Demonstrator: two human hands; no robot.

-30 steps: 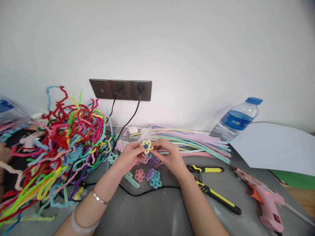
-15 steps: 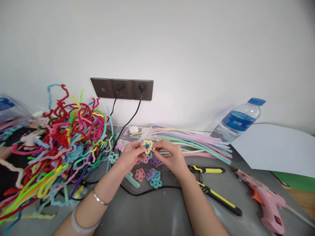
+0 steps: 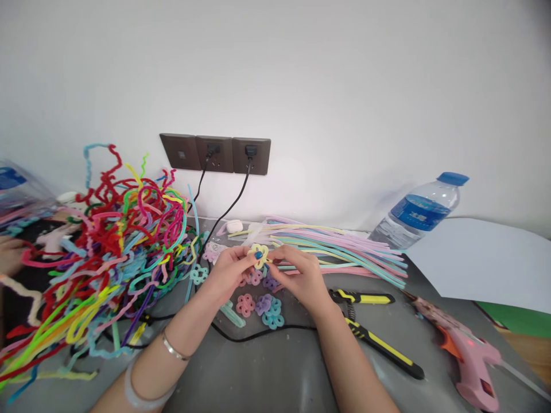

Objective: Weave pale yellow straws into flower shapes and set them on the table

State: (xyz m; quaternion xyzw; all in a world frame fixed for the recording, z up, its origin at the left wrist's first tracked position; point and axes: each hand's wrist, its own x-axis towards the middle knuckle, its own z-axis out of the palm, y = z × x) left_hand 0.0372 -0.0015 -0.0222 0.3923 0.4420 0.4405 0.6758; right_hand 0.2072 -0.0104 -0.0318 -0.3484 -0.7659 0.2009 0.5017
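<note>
A yellow pipe-cleaner flower (image 3: 259, 250) is held up over the table between both hands. My left hand (image 3: 230, 269) pinches its left side, the blue-nailed thumb lying across the front. My right hand (image 3: 301, 272) is closed at the flower's right edge, thumb and forefinger pinching it there; the fingertips partly hide the contact. Beneath the hands lie finished-looking flowers: a pink flower (image 3: 245, 305), a purple flower (image 3: 263, 304), a light blue flower (image 3: 273, 314) and a mint flower (image 3: 198, 275). Folded mint pipe cleaners (image 3: 233, 314) rest beside them.
A tangled heap of coloured pipe cleaners (image 3: 124, 246) covers the left. Straight pastel pipe cleaners (image 3: 344, 246) lie behind my hands. To the right are pliers (image 3: 383, 347), a pink glue gun (image 3: 465, 355), a water bottle (image 3: 419, 212) and white paper (image 3: 482, 261). Another person's hand (image 3: 11, 255) shows far left.
My hands and the yellow flower stay nearly in place. The other person's hand at far left has come further into view. The whole view has shifted slightly.
</note>
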